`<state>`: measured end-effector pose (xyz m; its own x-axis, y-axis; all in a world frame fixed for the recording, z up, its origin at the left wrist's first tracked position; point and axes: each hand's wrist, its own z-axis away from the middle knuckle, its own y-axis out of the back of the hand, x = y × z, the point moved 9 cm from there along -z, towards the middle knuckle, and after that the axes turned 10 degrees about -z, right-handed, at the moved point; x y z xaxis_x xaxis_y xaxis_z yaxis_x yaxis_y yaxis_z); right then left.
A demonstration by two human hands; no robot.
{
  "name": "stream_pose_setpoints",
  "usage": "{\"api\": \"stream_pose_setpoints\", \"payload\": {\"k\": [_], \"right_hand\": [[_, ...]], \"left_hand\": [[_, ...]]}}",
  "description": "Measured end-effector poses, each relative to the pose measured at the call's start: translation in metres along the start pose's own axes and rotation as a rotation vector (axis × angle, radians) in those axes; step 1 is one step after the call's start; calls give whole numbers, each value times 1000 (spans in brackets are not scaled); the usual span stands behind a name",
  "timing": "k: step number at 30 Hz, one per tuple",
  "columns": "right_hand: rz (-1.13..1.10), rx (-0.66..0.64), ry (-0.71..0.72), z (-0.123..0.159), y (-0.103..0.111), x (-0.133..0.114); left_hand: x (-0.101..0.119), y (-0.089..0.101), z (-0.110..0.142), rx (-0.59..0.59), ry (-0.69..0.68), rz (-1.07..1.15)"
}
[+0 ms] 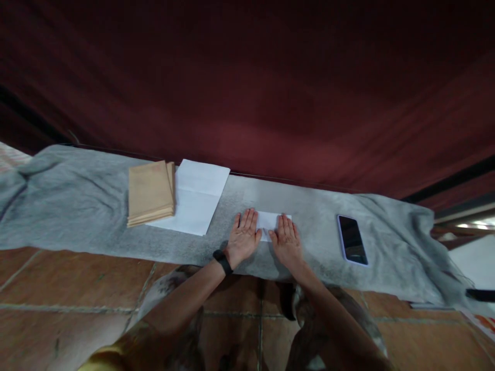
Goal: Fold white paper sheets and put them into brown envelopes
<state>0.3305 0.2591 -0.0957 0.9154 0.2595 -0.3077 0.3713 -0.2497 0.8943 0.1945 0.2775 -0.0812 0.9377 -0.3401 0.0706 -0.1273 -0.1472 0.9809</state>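
A small white piece of paper, apparently folded, lies on the grey cloth in front of me. My left hand rests flat over its left part, palm down, with a dark band on the wrist. Over the right part lies my right hand, also flat with fingers stretched out. Both thumbs point inward toward the paper's near edge. The palms and fingers hide the paper's two sides. Neither hand grips anything.
Grey cloth covers a long narrow surface. To the left, brown envelopes are stacked partly on larger white sheets. A phone lies to the right. Behind hangs a dark red curtain-like surface; tiled floor is below.
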Motion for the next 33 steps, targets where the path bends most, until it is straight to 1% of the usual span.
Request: {"api": "stream_pose_setpoints", "payload": {"k": [5,12,16,18,21,24,28,33], "right_hand": [[17,33,-32,6,7,10],[40,14,-80,10,16,25],[40,47,-100,6,23,23],[9,35,-65,0,21,13],[-54,-41,21,-8,8,-7],[-83,-84,43,-12,-4,-18],[-58,-63,-24,-14,-8,-13],[-4,-15,-64,-12,-4,-5]], "left_hand": [[-1,4,0,8,17,-2],[-3,6,-1,15,2,20],[-4,4,-1,14,6,12],[-3,3,-1,12,3,6],[-4,3,-2,11,2,7],[-4,3,-2,10,-6,5],[-7,3,-2,14,-8,-30],[-14,4,-3,5,56,-96]]}}
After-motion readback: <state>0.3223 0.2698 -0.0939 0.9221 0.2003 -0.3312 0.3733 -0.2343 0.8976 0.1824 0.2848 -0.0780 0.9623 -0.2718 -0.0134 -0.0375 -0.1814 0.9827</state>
